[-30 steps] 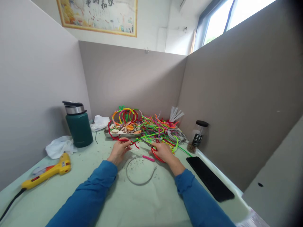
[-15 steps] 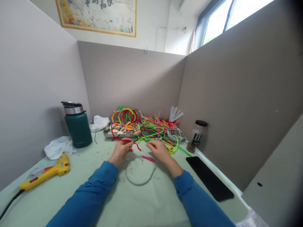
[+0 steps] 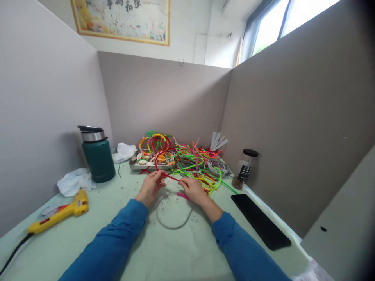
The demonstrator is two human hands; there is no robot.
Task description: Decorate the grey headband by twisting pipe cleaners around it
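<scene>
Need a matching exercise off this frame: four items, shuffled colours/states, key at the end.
Items
1. Red strand
2. Thin hoop
3. Glue gun
4. Bottle

Colours/states
A. Gray, partly pink
B. Mainly dark green
C. Stretched between left hand and right hand
D. Mainly yellow

Pairs: 1-C, 2-A, 3-D, 4-B

The pipe cleaner (image 3: 172,178) is red, the glue gun (image 3: 62,214) mostly yellow.

Blue sleeves (image 3: 113,236), wrinkled and bunched at the cuffs (image 3: 222,227)
</scene>
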